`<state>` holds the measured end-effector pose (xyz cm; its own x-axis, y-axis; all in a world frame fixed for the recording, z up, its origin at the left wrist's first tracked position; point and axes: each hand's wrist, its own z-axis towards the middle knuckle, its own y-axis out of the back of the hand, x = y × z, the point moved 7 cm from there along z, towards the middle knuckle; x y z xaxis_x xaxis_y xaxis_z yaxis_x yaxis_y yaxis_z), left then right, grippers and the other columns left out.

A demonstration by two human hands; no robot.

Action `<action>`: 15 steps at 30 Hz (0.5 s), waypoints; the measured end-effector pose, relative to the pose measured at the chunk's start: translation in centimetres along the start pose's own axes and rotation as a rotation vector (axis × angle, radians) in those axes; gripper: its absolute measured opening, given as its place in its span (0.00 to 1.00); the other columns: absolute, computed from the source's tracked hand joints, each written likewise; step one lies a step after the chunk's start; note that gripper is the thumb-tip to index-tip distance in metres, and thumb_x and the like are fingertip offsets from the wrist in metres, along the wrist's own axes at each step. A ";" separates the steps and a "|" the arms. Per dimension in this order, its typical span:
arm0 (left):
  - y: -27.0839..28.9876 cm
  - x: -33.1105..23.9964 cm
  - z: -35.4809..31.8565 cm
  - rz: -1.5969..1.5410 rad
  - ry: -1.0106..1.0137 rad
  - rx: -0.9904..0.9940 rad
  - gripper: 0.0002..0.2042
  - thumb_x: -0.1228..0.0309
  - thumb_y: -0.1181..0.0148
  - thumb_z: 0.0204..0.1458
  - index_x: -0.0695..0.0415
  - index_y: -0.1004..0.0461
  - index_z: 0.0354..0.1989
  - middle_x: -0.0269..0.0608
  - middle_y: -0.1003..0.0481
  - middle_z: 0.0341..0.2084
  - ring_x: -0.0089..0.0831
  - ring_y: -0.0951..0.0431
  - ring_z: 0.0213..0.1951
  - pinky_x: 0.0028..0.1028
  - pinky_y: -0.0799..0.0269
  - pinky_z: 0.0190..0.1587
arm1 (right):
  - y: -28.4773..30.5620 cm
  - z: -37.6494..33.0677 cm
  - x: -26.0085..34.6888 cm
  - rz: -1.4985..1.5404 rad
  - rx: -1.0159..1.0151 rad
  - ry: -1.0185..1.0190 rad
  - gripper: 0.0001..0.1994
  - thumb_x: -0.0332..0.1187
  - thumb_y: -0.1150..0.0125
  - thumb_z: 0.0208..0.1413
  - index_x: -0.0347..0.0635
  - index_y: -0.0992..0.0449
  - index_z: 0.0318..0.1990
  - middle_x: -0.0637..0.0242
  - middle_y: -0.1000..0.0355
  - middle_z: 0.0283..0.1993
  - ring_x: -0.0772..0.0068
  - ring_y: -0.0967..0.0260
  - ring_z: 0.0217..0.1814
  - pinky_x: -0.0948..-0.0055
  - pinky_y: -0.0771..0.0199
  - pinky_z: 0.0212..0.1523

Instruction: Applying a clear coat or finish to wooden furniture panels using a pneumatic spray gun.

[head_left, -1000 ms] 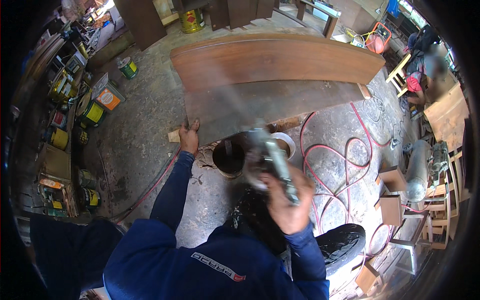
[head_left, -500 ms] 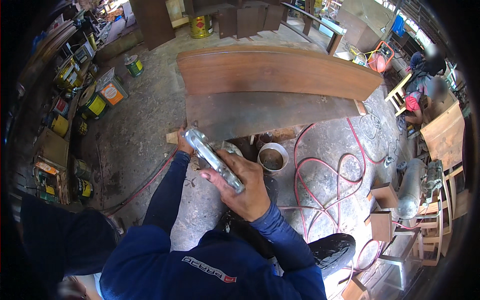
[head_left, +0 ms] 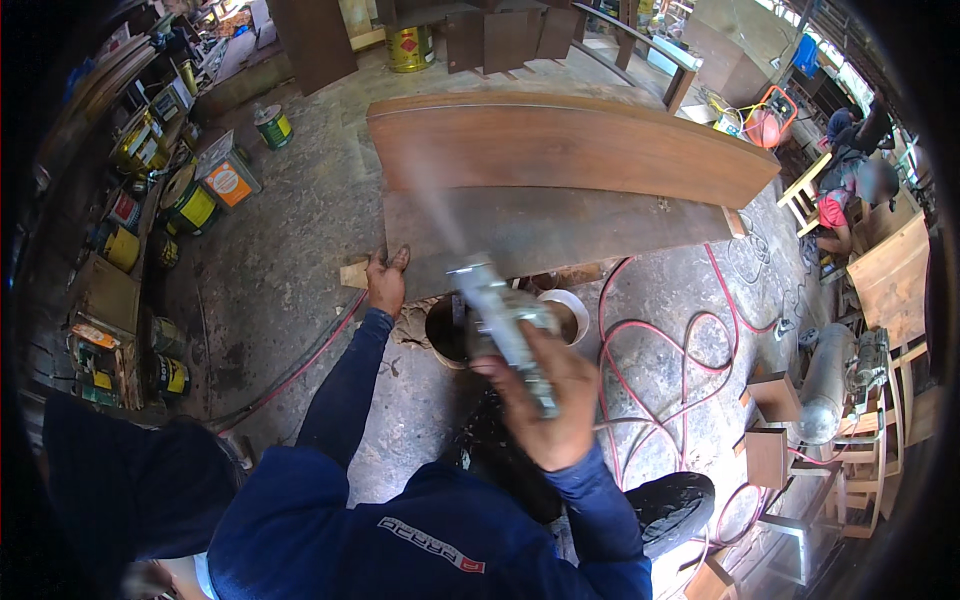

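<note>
My right hand is wrapped round a silver spray gun, blurred by motion. A pale mist streams from its nozzle toward the left part of an upright reddish-brown board. Below that board, a darker flat panel joins it along its lower edge. My left hand grips the near left corner of the dark panel, its thumb apart from the fingers. Beneath the gun stand a dark pot and a white bucket, both partly hidden by the gun and hand.
Red hose lies looped on the floor to the right. Paint cans line the left side. A silver air tank and small wooden blocks sit at right. Another person crouches at far right.
The spray gun has swung right and now gives off mist, absent before. My left hand shows more fully at the panel's corner. The whole view has shifted slightly.
</note>
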<state>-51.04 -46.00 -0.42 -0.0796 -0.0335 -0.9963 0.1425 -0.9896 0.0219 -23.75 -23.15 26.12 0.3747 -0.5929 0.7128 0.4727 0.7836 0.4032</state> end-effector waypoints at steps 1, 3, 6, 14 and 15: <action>-0.1 -0.7 -0.4 -0.026 -0.009 0.008 0.31 0.61 0.35 0.58 0.75 0.33 0.60 0.55 0.23 0.52 0.36 0.24 0.52 0.30 0.31 0.57 | -1.5 0.2 0.2 -0.001 0.062 0.001 0.23 0.33 0.23 0.49 0.30 0.23 0.50 0.48 0.20 0.40 0.54 0.19 0.39 0.64 0.22 0.43; -0.2 -1.9 -1.2 0.017 -0.021 0.014 0.28 0.63 0.36 0.59 0.72 0.32 0.61 0.52 0.23 0.51 0.34 0.24 0.51 0.29 0.31 0.56 | -3.5 0.7 0.5 0.178 0.151 0.045 0.24 0.34 0.23 0.50 0.30 0.23 0.51 0.47 0.20 0.40 0.53 0.19 0.39 0.65 0.22 0.43; -0.3 -2.3 -1.7 -0.067 0.023 0.009 0.22 0.67 0.39 0.61 0.66 0.29 0.60 0.43 0.21 0.49 0.29 0.24 0.49 0.27 0.30 0.55 | -3.1 1.0 -0.2 0.218 0.147 0.013 0.23 0.32 0.25 0.51 0.30 0.23 0.52 0.49 0.20 0.40 0.55 0.19 0.39 0.65 0.22 0.43; 0.3 0.6 0.3 -0.023 0.007 0.016 0.25 0.66 0.38 0.59 0.67 0.30 0.62 0.44 0.22 0.49 0.31 0.22 0.46 0.29 0.27 0.51 | 11.9 -1.9 -6.3 -0.066 -0.245 -0.228 0.18 0.32 0.27 0.54 0.31 0.21 0.48 0.55 0.19 0.36 0.63 0.20 0.36 0.66 0.23 0.41; 0.5 0.7 0.4 0.016 -0.010 -0.012 0.27 0.65 0.37 0.59 0.68 0.32 0.64 0.45 0.23 0.51 0.31 0.22 0.48 0.29 0.28 0.53 | 14.2 -2.4 -7.5 -0.070 -0.303 -0.251 0.17 0.32 0.27 0.54 0.31 0.20 0.47 0.57 0.20 0.34 0.66 0.22 0.34 0.67 0.24 0.40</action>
<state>-51.46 -46.54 -1.08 -0.0869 -0.0511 -0.9949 0.1558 -0.9871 0.0371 -17.94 -8.05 25.15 0.1441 -0.5499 0.8227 0.7183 0.6299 0.2952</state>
